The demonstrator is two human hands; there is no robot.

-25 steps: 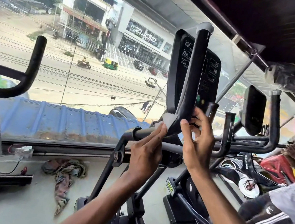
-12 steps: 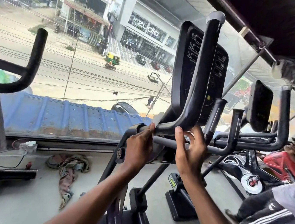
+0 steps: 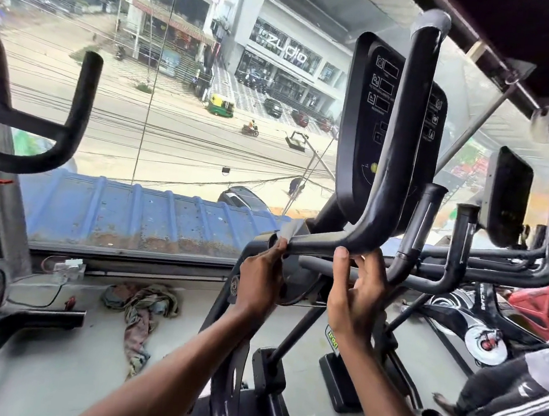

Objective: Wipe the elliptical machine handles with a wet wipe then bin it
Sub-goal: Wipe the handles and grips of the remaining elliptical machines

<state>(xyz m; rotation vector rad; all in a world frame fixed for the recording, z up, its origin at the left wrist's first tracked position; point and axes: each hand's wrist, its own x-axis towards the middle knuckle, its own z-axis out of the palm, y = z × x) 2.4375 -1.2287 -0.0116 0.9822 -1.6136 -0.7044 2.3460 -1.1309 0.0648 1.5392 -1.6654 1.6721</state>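
The left hand (image 3: 260,276) has slid down and to the left along the elliptical handle (image 3: 397,153). A second ago it held the wet wipe (image 3: 290,231) against the bend, just below the console (image 3: 362,115). Now it sits at the far left end of the lower run, at centre frame. The fingers curl round the bar and pinch the wipe to it, and a white corner of the wipe sticks up above the knuckles. The right hand (image 3: 356,302) has dropped slightly. Its fingers are loosely spread and point up, with the thumb tip touching the underside of the bend; it seems to be steadying the bar rather than gripping it.

That stroke probably means the low stretch of this handle has had its pass. Whether the upright has been wiped cannot be told from here, and the other handles are likely still to do. No bin is in view.

The handle is J-shaped. Its short lower run lies almost level, rising a little towards the right from the left hand to the bend. Its long axis then turns upward, crosses in front of the console leaning slightly right, and ends in a grey cap (image 3: 431,22) at the upper right of the frame.
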